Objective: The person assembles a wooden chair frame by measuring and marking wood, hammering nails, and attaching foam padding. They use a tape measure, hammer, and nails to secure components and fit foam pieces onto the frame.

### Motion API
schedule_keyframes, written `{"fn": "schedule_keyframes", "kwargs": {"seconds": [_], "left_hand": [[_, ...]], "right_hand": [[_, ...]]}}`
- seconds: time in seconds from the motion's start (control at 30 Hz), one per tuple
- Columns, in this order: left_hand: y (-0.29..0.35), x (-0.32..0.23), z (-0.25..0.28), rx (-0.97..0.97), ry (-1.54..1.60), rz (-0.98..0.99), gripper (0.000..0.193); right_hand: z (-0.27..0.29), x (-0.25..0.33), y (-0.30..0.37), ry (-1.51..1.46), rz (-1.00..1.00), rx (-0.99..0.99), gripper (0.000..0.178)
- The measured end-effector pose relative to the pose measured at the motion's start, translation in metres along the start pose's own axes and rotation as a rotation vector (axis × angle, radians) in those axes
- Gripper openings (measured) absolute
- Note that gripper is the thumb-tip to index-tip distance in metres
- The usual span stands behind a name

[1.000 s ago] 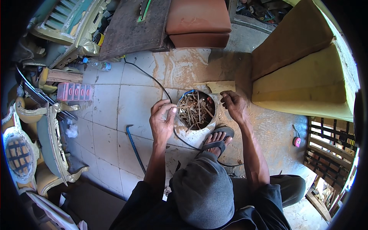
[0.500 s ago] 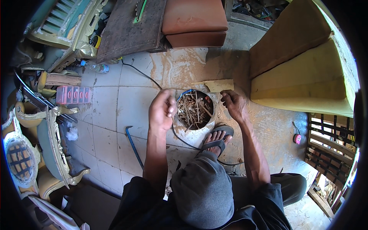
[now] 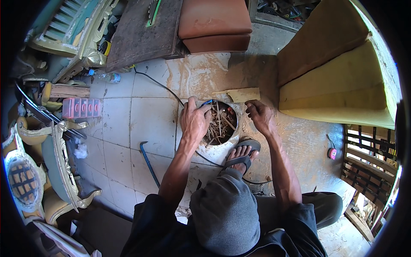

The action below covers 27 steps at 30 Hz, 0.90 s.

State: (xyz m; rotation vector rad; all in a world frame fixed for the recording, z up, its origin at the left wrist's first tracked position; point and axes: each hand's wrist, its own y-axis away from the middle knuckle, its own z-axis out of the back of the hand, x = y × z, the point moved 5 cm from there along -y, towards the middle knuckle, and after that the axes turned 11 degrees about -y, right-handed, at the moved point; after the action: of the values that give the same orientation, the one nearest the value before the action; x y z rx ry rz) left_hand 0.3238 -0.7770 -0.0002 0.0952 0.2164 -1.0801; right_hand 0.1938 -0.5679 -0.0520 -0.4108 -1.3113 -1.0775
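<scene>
A round container [image 3: 231, 140] with a pale rim is filled with thin sticks and wood scraps [image 3: 220, 122]. Over its left rim is my left hand [image 3: 195, 122], back upward, fingers bent down and their tips partly hidden. Whether it touches the rim or the scraps I cannot tell. My right hand [image 3: 260, 116] is closed right of the container, fingertips pinched; what they hold, if anything, is too small to name. Just beyond that hand, a flat tan piece [image 3: 244, 94] lies by the container's far edge. My sandalled foot [image 3: 243, 156] rests beside the container's near side.
A black cable [image 3: 159, 81] runs across the tiles. Left of me are a blue curved bar [image 3: 148, 162], a red organizer box [image 3: 81, 107], a bottle [image 3: 105, 76] and carved chair frames [image 3: 64, 162]. Cushioned pieces [image 3: 338, 85] stand right, near a pink tape measure [image 3: 332, 153].
My left hand has moved right and turned back upward, from beside the container to over its left rim. My right hand has hardly moved.
</scene>
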Motion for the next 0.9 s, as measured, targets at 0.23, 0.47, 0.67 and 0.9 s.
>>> {"fn": "schedule_keyframes", "kwargs": {"seconds": [0.23,0.47,0.67,0.9], "left_hand": [[0.004,0.006,0.020,-0.189,0.453,0.124,0.010],[0.017,0.035,0.017,0.032,1.281,0.393,0.017],[0.021,0.041,0.018,0.025,2.057,0.406,0.018],[0.015,0.031,0.014,-0.011,0.642,0.256,0.015]], "right_hand": [[-0.003,-0.003,-0.003,0.025,0.042,-0.006,0.037],[0.002,0.002,-0.001,0.005,0.017,0.003,0.038],[0.003,0.004,-0.001,0.024,0.026,-0.008,0.037],[0.000,0.000,-0.003,0.027,0.032,-0.006,0.035]]}}
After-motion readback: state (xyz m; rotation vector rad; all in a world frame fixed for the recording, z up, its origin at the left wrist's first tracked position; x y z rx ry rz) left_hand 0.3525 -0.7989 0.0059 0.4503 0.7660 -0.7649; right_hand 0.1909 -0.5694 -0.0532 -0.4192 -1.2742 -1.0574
